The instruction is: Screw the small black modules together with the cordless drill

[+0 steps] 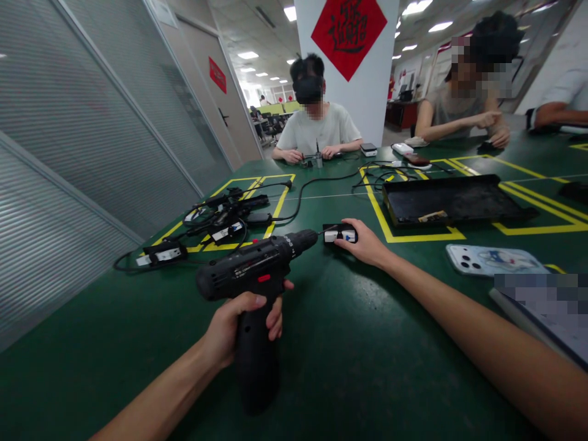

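A black cordless drill [243, 269] with red accents is gripped by its handle in my left hand [229, 327], tilted so that its chuck points right and away from me. A thin bit reaches from the chuck toward a small black-and-white box [331, 236] with a blue spot. Whether the bit's tip touches the box, I cannot tell. My right hand [367, 244] pinches this box from its right side against the green table [321, 343], thumb in front and fingers behind.
Tangled black cables and adapters [225, 214] lie at the left. On the right are a shallow black tray [454, 199] with a small piece inside, a phone [493, 260] and a grey blurred-out device [546, 312]. Several people sit across the table; a cable [303, 190] crosses it.
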The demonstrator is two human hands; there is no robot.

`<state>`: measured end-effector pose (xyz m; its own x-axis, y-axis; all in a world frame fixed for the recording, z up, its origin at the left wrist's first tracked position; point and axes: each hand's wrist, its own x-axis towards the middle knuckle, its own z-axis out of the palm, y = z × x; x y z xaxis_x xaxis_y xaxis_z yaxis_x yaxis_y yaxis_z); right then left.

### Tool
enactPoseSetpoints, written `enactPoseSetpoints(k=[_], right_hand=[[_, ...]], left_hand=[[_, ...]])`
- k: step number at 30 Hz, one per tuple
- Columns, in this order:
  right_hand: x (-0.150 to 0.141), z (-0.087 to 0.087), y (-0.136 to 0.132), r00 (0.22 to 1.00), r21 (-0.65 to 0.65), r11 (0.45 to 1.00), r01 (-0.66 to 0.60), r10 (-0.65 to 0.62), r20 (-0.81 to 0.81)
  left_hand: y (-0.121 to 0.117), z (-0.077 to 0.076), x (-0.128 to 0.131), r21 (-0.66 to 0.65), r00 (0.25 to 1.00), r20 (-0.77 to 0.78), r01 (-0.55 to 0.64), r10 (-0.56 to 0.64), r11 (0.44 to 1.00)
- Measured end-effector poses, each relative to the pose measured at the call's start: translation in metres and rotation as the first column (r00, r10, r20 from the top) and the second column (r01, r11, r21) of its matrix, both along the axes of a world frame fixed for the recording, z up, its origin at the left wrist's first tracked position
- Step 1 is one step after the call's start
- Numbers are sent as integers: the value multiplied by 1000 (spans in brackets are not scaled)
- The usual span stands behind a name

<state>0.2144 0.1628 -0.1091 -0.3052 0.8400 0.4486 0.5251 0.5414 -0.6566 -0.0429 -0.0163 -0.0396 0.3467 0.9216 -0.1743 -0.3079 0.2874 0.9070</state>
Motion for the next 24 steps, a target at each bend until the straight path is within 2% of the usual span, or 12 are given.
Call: enactPoseSetpoints(k=[6, 14, 17, 24], right_hand=[[0, 1, 0, 1000, -9, 1000, -7, 7, -11], [0, 1, 1, 1000, -9, 1000, -10, 10, -4], [0, 1, 1, 1000, -8, 1000, -11, 11, 0], [0, 0, 1, 1000, 6, 1000, -15, 15, -11]], left_hand=[[-12, 8, 4, 114, 988, -148, -34, 51, 993], [-11, 15, -8, 106, 943, -333, 36, 1, 994], [-6, 15, -12, 90, 942, -335, 35, -3, 995], [-1, 9, -11, 28, 973, -231, 37, -30, 999]])
